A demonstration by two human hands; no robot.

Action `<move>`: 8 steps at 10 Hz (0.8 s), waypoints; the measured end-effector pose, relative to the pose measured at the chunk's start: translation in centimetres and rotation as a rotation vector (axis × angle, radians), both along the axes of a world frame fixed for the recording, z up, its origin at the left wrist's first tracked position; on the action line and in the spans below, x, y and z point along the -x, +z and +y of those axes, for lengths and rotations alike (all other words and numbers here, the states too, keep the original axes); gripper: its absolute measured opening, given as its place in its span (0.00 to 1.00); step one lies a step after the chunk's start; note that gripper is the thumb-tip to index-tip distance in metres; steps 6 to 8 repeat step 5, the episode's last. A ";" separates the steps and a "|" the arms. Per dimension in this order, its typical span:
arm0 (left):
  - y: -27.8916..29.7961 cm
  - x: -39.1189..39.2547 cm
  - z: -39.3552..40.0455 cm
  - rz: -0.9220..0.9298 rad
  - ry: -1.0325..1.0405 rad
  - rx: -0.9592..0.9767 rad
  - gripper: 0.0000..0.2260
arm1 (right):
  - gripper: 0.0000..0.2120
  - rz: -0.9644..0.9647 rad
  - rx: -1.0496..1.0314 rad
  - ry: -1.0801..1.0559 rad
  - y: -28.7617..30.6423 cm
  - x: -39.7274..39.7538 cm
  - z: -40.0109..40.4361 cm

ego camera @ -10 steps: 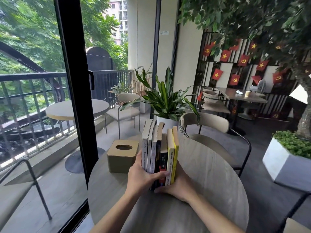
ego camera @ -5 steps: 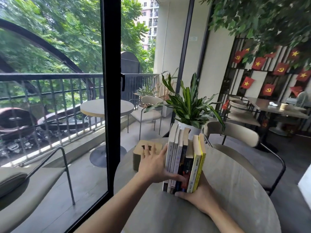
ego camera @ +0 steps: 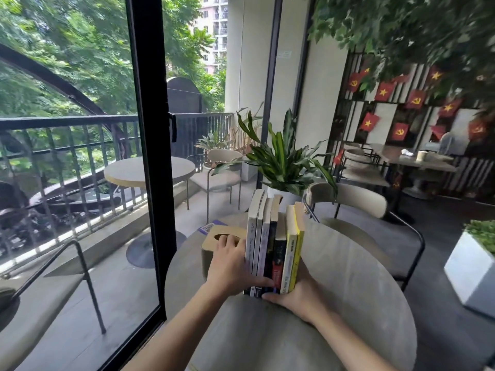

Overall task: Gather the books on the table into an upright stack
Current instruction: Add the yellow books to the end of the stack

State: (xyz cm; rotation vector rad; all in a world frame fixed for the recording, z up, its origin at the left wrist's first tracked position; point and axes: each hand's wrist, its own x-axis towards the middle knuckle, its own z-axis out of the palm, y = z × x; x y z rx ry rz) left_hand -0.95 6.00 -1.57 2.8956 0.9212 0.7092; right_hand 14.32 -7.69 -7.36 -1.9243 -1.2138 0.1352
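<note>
- Books [ego camera: 273, 245]: upright, spines toward camera, pressed together on round table [ego camera: 348, 277].
- Left hand [ego camera: 230, 266]: flat against leftmost cover, thumb across lower spines.
- Right hand [ego camera: 297, 293]: cupped against yellow book's side, fingers clasping base.
- Tissue box [ego camera: 214, 245]: just left, behind left hand.

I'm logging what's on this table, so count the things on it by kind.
Books, upright between the hands: 6
Tissue box: 1
Printed card: 1
Total: 8
</note>
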 end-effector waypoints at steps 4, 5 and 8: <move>0.4 1.3 -0.5 -0.090 -0.101 0.042 0.51 | 0.60 -0.021 0.052 0.027 2.2 1.2 -1.3; 0.8 2.4 -1.0 -0.166 -0.090 0.162 0.58 | 0.66 -0.063 0.061 0.057 3.7 1.2 -2.7; 0.8 2.4 -1.0 -0.166 -0.090 0.162 0.58 | 0.66 -0.063 0.061 0.057 3.7 1.2 -2.7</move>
